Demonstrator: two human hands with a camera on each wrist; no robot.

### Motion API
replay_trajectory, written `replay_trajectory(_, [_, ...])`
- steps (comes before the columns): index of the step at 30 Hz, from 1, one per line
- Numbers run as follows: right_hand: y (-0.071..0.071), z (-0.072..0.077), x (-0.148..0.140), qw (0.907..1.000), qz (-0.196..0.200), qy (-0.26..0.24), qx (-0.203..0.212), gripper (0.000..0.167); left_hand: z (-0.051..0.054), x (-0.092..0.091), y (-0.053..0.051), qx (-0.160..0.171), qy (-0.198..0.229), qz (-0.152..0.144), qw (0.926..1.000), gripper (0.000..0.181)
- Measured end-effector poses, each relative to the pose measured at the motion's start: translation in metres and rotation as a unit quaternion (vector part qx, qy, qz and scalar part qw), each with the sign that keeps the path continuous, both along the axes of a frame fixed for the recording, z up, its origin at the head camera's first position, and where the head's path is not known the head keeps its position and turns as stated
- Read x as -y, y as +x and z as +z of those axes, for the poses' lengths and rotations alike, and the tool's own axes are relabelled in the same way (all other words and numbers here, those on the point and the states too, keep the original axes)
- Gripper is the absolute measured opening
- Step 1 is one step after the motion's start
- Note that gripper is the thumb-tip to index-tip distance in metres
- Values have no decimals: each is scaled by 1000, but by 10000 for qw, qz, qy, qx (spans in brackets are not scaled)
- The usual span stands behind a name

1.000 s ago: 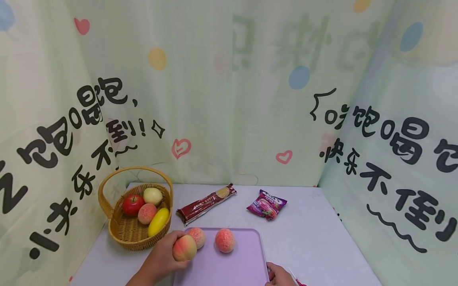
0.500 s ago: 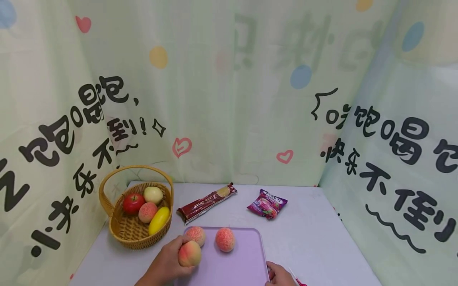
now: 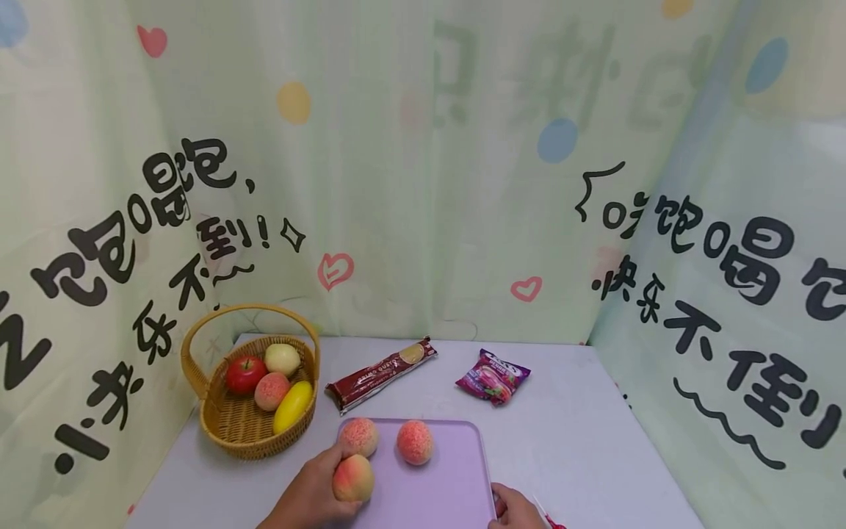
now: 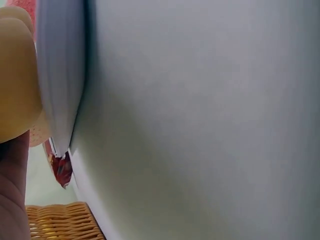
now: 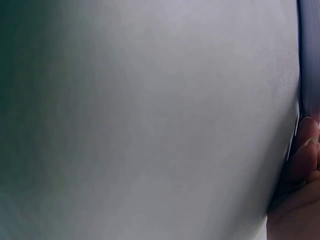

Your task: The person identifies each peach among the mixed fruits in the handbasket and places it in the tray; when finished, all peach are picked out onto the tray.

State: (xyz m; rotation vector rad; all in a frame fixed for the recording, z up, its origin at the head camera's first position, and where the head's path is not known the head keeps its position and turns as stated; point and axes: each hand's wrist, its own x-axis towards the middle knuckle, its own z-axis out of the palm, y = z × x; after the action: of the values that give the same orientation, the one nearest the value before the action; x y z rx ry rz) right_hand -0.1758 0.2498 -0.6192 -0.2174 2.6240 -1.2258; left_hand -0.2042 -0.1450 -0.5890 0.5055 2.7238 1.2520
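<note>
My left hand (image 3: 313, 488) grips a yellow-pink peach (image 3: 353, 478) at the left side of the purple tray (image 3: 432, 492). In the left wrist view the peach (image 4: 17, 82) appears right beside the tray's side wall (image 4: 61, 70). Two redder peaches lie on the tray: one peach (image 3: 359, 436) in its far left corner, another peach (image 3: 415, 442) to the right of that. At the tray's right edge, my right hand (image 3: 518, 508) holds the rim with curled fingers. The right wrist view catches those fingers (image 5: 306, 150) against the tray's side.
A wicker basket (image 3: 225, 430) at the back left contains a red apple (image 3: 246, 375), a peach, a pale round fruit and a yellow fruit. Behind the tray lie a long maroon packet (image 3: 382, 376) and a purple snack bag (image 3: 493, 378). Something red (image 3: 555, 523) shows beside my right hand.
My left hand has carried its peach rightward and slightly down, over the tray's left part. The right hand stays at the tray's edge.
</note>
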Motion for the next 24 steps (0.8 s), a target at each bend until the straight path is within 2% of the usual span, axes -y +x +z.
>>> replay_trajectory(5, [0,0,1,9998,-39,-66,200,66,-4,0,2,152,-34,12,9999,65])
replay_trajectory(8, [-1,1,2,9993,-88,-45,369,66,-6,1,2,155,-37,-17,9999,65])
replay_trajectory(13, [-2,3,3,9990,-104,109,423,65,-6,3,3,109,-14,-115,9999,68])
replay_trajectory(17, [-3,4,3,9984,-142,195,508,64,-5,2,3,116,-175,-241,9995,73])
replay_trajectory(20, [-3,4,4,9985,-160,191,479,65,-4,1,2,166,-318,-348,9987,76])
replay_trajectory(24, [-1,4,4,9994,-104,74,336,67,-3,2,3,421,-311,-371,9979,83])
